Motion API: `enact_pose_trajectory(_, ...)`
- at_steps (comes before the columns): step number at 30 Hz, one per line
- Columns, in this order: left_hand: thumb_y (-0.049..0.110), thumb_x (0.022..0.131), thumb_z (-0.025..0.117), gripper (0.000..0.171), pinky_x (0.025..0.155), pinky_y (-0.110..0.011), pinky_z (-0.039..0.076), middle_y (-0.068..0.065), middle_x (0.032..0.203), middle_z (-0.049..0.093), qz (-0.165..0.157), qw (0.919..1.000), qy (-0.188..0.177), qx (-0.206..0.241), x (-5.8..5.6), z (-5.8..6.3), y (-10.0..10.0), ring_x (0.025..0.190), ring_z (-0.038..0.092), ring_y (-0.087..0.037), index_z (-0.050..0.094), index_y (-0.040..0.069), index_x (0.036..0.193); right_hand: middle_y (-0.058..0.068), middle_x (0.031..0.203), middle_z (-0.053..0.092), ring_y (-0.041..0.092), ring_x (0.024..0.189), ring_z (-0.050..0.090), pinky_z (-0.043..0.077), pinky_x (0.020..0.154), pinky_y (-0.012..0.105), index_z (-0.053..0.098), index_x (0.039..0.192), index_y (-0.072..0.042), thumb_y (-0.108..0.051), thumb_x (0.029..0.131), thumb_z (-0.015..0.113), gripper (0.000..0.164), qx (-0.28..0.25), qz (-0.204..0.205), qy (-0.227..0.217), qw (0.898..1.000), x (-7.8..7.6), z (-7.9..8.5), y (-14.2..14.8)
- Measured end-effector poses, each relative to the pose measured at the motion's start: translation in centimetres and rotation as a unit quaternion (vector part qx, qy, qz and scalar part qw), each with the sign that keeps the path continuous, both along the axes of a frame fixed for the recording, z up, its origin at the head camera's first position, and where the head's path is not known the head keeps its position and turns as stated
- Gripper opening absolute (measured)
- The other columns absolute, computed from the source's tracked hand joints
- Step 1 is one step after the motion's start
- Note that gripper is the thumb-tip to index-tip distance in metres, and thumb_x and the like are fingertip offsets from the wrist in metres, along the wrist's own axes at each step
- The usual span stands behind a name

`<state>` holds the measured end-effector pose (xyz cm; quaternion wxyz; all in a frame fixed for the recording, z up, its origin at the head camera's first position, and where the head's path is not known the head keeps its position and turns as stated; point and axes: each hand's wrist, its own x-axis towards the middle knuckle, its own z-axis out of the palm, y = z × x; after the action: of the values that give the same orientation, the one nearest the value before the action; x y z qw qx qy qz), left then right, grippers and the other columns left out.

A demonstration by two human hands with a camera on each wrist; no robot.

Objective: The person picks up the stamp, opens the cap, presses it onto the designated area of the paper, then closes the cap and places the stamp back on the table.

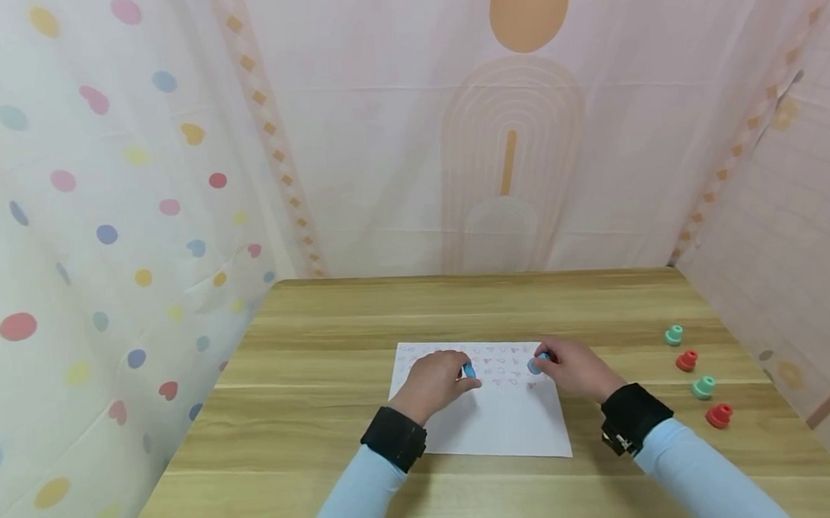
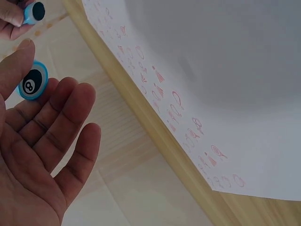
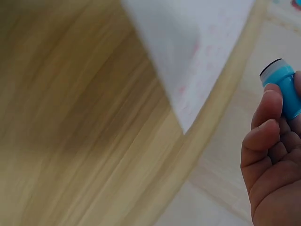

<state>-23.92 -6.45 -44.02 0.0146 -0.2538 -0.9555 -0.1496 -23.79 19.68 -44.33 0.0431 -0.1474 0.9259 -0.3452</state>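
Note:
Over the white sheet of paper (image 1: 496,424), my left hand (image 1: 433,380) pinches a small blue stamp (image 2: 33,82) between thumb and fingers. Its round face bears a black 8-ball picture. My right hand (image 1: 578,369) grips another blue stamp (image 3: 284,84) by its narrow handle, above the paper's right edge. A pale collar and a dark face show at that stamp's end. Rows of small red prints (image 1: 501,372) run across the far half of the sheet; the near half is plain white.
To the right on the wooden table (image 1: 311,415) stand a green stamp (image 1: 674,335), a red stamp (image 1: 687,361), another green stamp (image 1: 703,388) and another red stamp (image 1: 719,416) in a line. Patterned curtains (image 1: 384,153) hang behind the table and at its sides.

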Motion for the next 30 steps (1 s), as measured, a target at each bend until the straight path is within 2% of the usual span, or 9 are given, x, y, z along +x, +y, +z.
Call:
enact_pose_trajectory(6, 0.037, 0.088, 0.075, 0.023, 0.056, -0.022, 0.042, 0.01, 0.069, 0.053, -0.004, 1.0, 0.005, -0.004, 0.0, -0.1, -0.2, 0.064, 0.049, -0.007, 0.069, 0.015, 0.091, 0.002, 0.083, 0.06, 0.018, 0.072, 0.052, 0.046, 0.066, 0.033, 0.063, 0.099, -0.004, -0.01, 0.095, 0.067, 0.008, 0.09, 0.014, 0.041, 0.995, -0.3, -1.2, 0.8)
enact_pose_trajectory(10, 0.037, 0.088, 0.075, 0.024, 0.055, -0.022, 0.042, 0.01, 0.069, 0.053, -0.004, 0.9999, 0.008, -0.008, 0.0, 0.0, -0.1, 0.063, 0.049, -0.007, 0.07, 0.014, 0.093, -0.001, 0.08, 0.059, 0.015, 0.07, 0.05, 0.047, 0.067, 0.032, 0.063, 0.094, -0.005, -0.007, 0.093, 0.068, 0.005, 0.149, 0.036, 0.078, 0.985, -0.5, -2.2, 1.2)
enact_pose_trajectory(13, 0.037, 0.088, 0.075, 0.024, 0.055, -0.022, 0.042, 0.01, 0.068, 0.052, -0.006, 0.9999, 0.009, -0.009, 0.0, 0.1, -0.1, 0.063, 0.049, -0.007, 0.07, 0.014, 0.093, -0.003, 0.076, 0.056, 0.013, 0.066, 0.048, 0.046, 0.064, 0.031, 0.061, 0.089, -0.007, -0.005, 0.091, 0.07, 0.01, 0.177, 0.055, 0.108, 0.977, -0.4, -2.9, 1.3)
enact_pose_trajectory(16, 0.038, 0.088, 0.075, 0.024, 0.055, -0.022, 0.041, 0.01, 0.068, 0.052, -0.008, 0.9999, 0.009, -0.009, 0.0, 0.1, -0.1, 0.063, 0.049, -0.006, 0.069, 0.014, 0.092, -0.003, 0.075, 0.056, 0.012, 0.065, 0.047, 0.046, 0.063, 0.03, 0.06, 0.088, -0.008, -0.006, 0.09, 0.072, 0.013, 0.199, 0.062, 0.117, 0.971, -0.4, -3.3, 1.2)
enact_pose_trajectory(24, 0.038, 0.089, 0.075, 0.024, 0.055, -0.022, 0.041, 0.01, 0.068, 0.052, -0.009, 0.9999, 0.007, -0.01, 0.0, 0.1, -0.2, 0.063, 0.049, -0.006, 0.068, 0.015, 0.091, -0.001, 0.077, 0.058, 0.014, 0.066, 0.048, 0.048, 0.067, 0.033, 0.061, 0.092, -0.006, -0.008, 0.09, 0.073, 0.013, 0.217, 0.055, 0.098, 0.97, -0.1, -3.2, 0.6)
enact_pose_trajectory(30, 0.038, 0.089, 0.075, 0.024, 0.054, -0.021, 0.041, 0.01, 0.068, 0.052, -0.009, 0.9999, 0.002, -0.008, 0.0, 0.1, -0.3, 0.063, 0.049, -0.006, 0.067, 0.015, 0.089, -0.001, 0.078, 0.06, 0.013, 0.065, 0.048, 0.049, 0.067, 0.032, 0.06, 0.092, -0.007, -0.008, 0.09, 0.073, 0.013, 0.229, 0.064, 0.108, 0.965, 0.1, -3.0, 0.4)
